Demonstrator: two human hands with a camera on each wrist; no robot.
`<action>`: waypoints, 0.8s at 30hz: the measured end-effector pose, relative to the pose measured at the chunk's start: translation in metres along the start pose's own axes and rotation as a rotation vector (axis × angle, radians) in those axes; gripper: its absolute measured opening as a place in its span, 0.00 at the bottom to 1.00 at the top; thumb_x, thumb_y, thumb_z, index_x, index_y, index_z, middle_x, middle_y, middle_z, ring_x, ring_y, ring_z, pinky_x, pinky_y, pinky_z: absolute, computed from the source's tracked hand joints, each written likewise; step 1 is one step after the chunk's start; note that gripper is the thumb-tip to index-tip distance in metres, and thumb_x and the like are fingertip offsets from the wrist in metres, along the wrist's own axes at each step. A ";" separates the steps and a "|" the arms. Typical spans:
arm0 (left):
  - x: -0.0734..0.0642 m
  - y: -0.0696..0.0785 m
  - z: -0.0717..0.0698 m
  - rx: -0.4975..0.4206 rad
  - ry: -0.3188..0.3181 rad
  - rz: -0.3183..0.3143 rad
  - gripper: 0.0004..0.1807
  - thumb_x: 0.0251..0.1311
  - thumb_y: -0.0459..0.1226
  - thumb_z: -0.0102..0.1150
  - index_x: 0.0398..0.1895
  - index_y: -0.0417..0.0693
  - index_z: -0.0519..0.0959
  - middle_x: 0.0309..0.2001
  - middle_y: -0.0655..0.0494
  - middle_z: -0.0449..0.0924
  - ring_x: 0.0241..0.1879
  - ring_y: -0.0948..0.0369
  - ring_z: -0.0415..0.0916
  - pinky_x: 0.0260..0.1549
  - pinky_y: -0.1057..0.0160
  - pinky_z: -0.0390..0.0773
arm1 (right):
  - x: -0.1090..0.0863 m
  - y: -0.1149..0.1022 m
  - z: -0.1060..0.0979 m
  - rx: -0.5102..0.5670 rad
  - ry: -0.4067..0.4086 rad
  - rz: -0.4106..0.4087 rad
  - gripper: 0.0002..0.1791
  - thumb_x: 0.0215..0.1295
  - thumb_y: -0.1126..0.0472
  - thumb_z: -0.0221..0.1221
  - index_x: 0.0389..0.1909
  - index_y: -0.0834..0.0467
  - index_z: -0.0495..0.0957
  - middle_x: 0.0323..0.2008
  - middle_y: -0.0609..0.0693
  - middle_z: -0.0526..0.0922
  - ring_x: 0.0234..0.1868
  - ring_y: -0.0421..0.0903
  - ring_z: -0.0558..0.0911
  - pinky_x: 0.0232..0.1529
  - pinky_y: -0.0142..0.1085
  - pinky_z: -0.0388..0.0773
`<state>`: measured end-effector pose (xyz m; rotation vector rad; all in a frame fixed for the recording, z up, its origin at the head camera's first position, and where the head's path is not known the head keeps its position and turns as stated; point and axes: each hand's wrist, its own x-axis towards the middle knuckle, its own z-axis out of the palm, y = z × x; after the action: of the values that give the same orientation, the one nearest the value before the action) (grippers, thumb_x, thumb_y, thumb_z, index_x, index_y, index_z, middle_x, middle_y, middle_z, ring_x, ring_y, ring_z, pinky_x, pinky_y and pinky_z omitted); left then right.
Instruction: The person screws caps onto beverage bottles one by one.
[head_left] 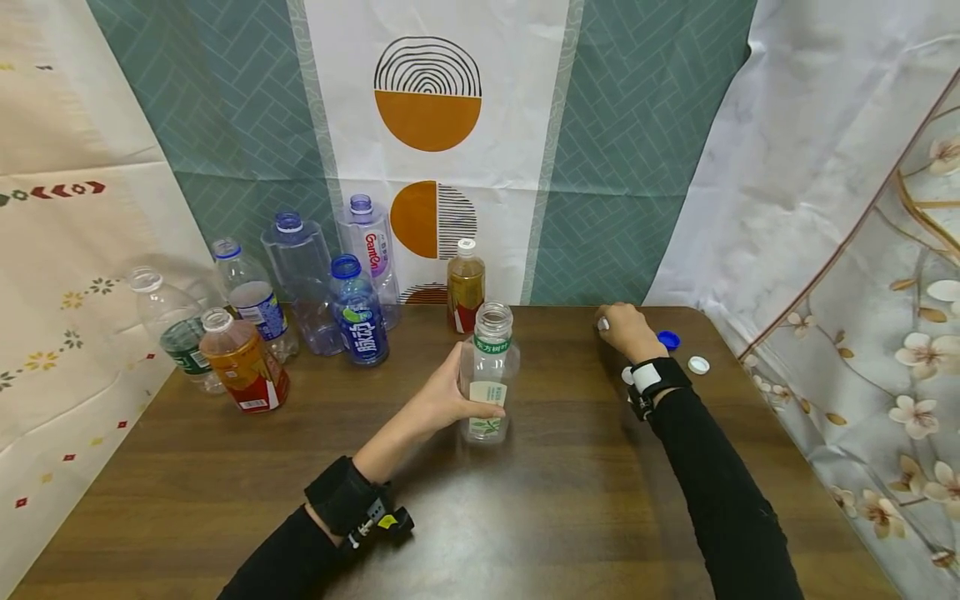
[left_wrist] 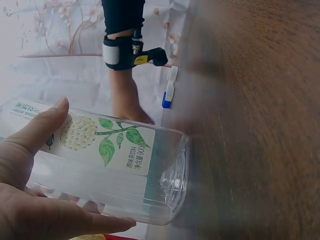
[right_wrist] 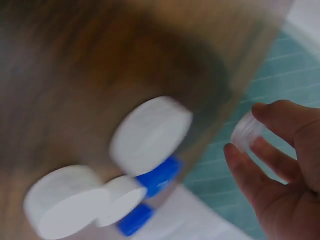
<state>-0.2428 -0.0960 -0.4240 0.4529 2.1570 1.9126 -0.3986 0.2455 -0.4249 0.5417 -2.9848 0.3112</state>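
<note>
My left hand [head_left: 447, 395] grips a clear, uncapped plastic bottle [head_left: 492, 346] that stands upright near the middle of the table. Its label [left_wrist: 80, 134] shows a pale flower and green leaves, and a green band circles the neck. Thumb and fingers lie on opposite sides of the bottle. Over at the far right, my right hand [head_left: 628, 331] pinches a small whitish bottle cap [right_wrist: 247, 131] between thumb and fingertips. Close by that hand lie white caps [right_wrist: 151, 135] and blue caps [right_wrist: 159, 176] on the table.
At the left stand several open bottles, including an orange-labelled one [head_left: 243, 362], a blue one [head_left: 362, 325] and a tall clear one [head_left: 300, 275]. A capped bottle of amber drink [head_left: 466, 287] stands behind mine. Fabric curtains [head_left: 637, 150] hang along the table's back edge.
</note>
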 end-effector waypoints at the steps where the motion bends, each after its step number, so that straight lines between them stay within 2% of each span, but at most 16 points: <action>1: 0.000 0.000 0.000 0.001 -0.001 -0.003 0.56 0.43 0.30 0.83 0.73 0.56 0.57 0.66 0.51 0.72 0.63 0.49 0.73 0.65 0.41 0.71 | 0.001 -0.005 -0.001 0.003 0.029 -0.012 0.16 0.63 0.71 0.59 0.51 0.69 0.81 0.46 0.70 0.82 0.49 0.68 0.82 0.47 0.59 0.81; 6: 0.000 0.000 0.000 0.008 0.003 -0.002 0.55 0.43 0.30 0.83 0.73 0.56 0.57 0.65 0.50 0.73 0.63 0.49 0.73 0.65 0.42 0.70 | 0.000 -0.039 -0.012 0.026 0.150 -0.064 0.17 0.64 0.69 0.63 0.53 0.69 0.81 0.48 0.70 0.81 0.48 0.67 0.83 0.45 0.59 0.82; 14: -0.002 0.001 0.000 0.001 0.002 0.001 0.55 0.43 0.30 0.82 0.73 0.56 0.57 0.66 0.51 0.71 0.64 0.49 0.72 0.65 0.41 0.70 | -0.013 -0.096 -0.028 0.135 0.303 -0.144 0.17 0.66 0.67 0.66 0.54 0.66 0.82 0.51 0.66 0.82 0.50 0.64 0.84 0.46 0.56 0.84; 20: -0.001 0.001 0.000 -0.010 -0.014 0.011 0.56 0.45 0.30 0.81 0.74 0.55 0.55 0.67 0.49 0.71 0.64 0.49 0.72 0.65 0.42 0.70 | -0.028 -0.128 -0.044 0.190 0.398 -0.197 0.16 0.65 0.65 0.67 0.53 0.63 0.82 0.53 0.63 0.83 0.50 0.61 0.84 0.48 0.53 0.84; 24: -0.001 0.000 0.001 -0.008 -0.011 0.015 0.56 0.45 0.30 0.81 0.74 0.55 0.55 0.66 0.50 0.71 0.63 0.49 0.72 0.65 0.43 0.71 | -0.039 -0.146 -0.055 0.233 0.456 -0.230 0.16 0.65 0.65 0.68 0.53 0.61 0.82 0.53 0.60 0.83 0.48 0.58 0.85 0.45 0.50 0.84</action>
<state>-0.2415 -0.0959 -0.4237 0.4781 2.1443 1.9208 -0.3073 0.1364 -0.3495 0.7158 -2.4360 0.6658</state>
